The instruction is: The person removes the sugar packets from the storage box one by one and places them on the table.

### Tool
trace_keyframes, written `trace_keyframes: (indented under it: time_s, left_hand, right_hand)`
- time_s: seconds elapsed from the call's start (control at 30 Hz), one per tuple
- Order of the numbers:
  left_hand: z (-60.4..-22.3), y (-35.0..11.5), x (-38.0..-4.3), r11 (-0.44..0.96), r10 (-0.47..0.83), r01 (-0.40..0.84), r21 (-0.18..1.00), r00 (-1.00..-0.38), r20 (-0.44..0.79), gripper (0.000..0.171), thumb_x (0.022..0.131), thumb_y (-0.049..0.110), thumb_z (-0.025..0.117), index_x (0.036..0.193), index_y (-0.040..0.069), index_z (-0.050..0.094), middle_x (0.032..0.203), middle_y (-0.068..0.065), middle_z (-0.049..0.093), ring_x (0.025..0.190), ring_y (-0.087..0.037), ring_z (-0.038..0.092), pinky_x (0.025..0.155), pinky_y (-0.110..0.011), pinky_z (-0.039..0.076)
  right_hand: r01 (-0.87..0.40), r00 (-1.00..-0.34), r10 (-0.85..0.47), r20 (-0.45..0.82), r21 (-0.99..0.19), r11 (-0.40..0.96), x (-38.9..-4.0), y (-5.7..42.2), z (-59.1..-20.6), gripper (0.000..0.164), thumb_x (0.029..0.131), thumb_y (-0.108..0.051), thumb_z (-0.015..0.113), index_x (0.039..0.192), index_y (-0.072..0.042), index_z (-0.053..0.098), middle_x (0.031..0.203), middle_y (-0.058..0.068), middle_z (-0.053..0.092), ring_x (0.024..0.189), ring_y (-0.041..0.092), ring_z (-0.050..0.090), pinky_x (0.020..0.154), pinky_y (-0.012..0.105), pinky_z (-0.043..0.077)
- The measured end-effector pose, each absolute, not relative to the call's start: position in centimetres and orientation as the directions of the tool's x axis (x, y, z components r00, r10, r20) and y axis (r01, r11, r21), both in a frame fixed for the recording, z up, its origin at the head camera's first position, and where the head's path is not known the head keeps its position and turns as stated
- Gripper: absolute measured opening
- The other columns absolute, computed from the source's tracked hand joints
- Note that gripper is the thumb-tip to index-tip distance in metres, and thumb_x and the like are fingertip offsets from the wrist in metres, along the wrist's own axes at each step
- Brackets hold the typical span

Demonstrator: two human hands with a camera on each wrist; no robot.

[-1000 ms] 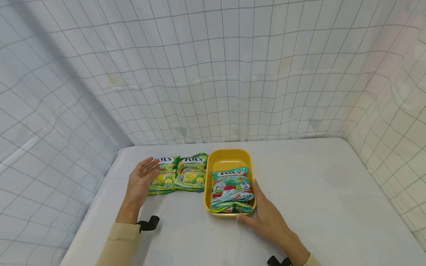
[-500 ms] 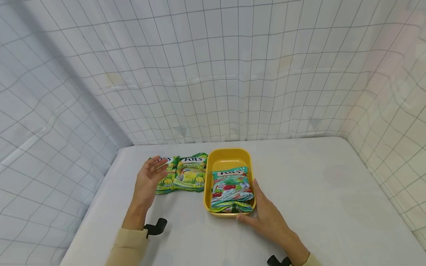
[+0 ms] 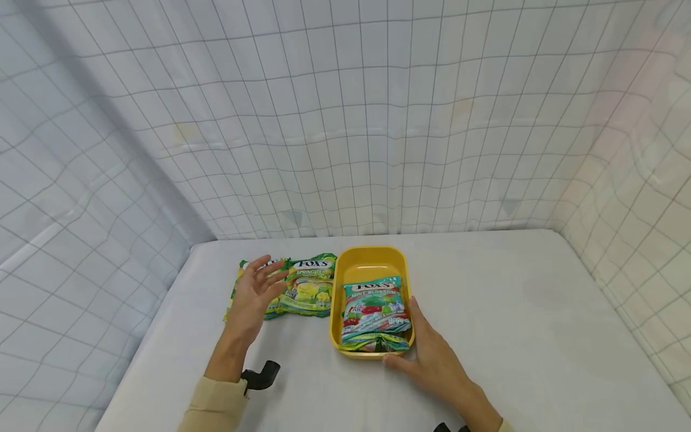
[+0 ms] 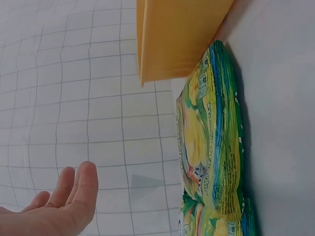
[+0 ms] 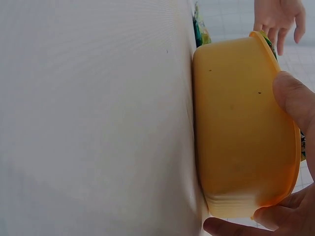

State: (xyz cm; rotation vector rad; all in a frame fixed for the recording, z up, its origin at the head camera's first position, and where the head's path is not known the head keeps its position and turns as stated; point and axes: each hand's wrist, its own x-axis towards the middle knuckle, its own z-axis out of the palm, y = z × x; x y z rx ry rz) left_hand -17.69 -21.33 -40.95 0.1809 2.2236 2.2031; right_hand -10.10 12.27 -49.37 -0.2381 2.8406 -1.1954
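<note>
In the head view a yellow plastic tub (image 3: 336, 300) stands on the table. Inside lies a teal Fox's Mint Blossom candy bag (image 3: 375, 306), over a green one (image 3: 372, 343) that shows only at its near end. My right hand (image 3: 434, 357) grips the tub's near right corner, thumb at the near rim and fingers along the right side. To the tub's left, two green-yellow Fox's Spring Tea candy bags lie side by side: the right bag (image 3: 309, 288) and the left bag (image 3: 274, 309). Over the left one hovers my left hand (image 3: 254, 297), holding nothing, and it partly hides that bag.
The white table (image 3: 486, 300) is enclosed by white grid-patterned cloth walls (image 3: 351, 120) at the back and both sides. Black wrist mounts, such as the left one (image 3: 261, 377), stick out from the wrists.
My left hand has moved to the right across the left Spring Tea bag, uncovering its left edge. My right hand, the tub and the bags stay in place; the head view has shifted slightly.
</note>
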Motion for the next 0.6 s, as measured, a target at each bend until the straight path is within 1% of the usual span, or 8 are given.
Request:
trace_keyframes:
  time_s: [0.13,0.27,0.5,0.6]
  left_hand:
    - [-40.7,-20.7,-17.4,0.027,0.108,0.068,0.997,-0.992,0.065,0.073,0.097,-0.006,0.060,0.156,0.001,0.017,0.154,-0.020,0.037,0.137,-0.037,0.041,0.095,-0.021,0.050]
    - [-40.4,-20.0,-17.1,0.042,0.121,0.061,0.997,-0.991,0.055,0.076,0.097,-0.004,0.062,0.157,0.003,0.016,0.154,-0.018,0.037,0.136,-0.035,0.043,0.095,-0.022,0.051]
    - [-40.1,-19.0,-16.8,0.012,0.192,0.070,0.997,-0.979,0.067,0.076,0.097,0.002,0.063,0.157,0.002,0.017,0.154,-0.020,0.036,0.142,-0.043,0.036,0.096,-0.021,0.049]
    - [-40.2,-18.6,-16.7,0.011,0.219,0.073,0.997,-0.973,0.069,0.076,0.096,0.003,0.064,0.157,0.001,0.017,0.155,-0.021,0.036,0.142,-0.043,0.036,0.096,-0.022,0.049]
  right_hand:
    - [-0.117,-0.988,-0.155,0.012,-0.711,0.693,-10.0,12.2,-49.5,0.126,0.077,-0.067,0.078,0.165,-0.014,0.005,0.167,0.010,0.021,0.148,0.034,0.032,0.115,0.053,0.033]
    - [-0.126,-0.987,-0.160,0.018,-0.711,0.691,-10.0,12.2,-49.5,0.125,0.078,-0.067,0.078,0.165,-0.013,0.006,0.167,0.010,0.020,0.148,0.034,0.031,0.115,0.052,0.033]
    - [-0.128,-0.987,-0.158,0.023,-0.703,0.700,-10.1,12.2,-49.4,0.125,0.078,-0.064,0.079,0.165,-0.013,0.005,0.167,0.010,0.022,0.147,0.034,0.034,0.114,0.052,0.035]
    - [-0.121,-0.988,-0.154,0.018,-0.705,0.699,-10.1,12.2,-49.4,0.125,0.078,-0.064,0.079,0.165,-0.014,0.005,0.167,0.010,0.022,0.147,0.034,0.034,0.114,0.053,0.035]
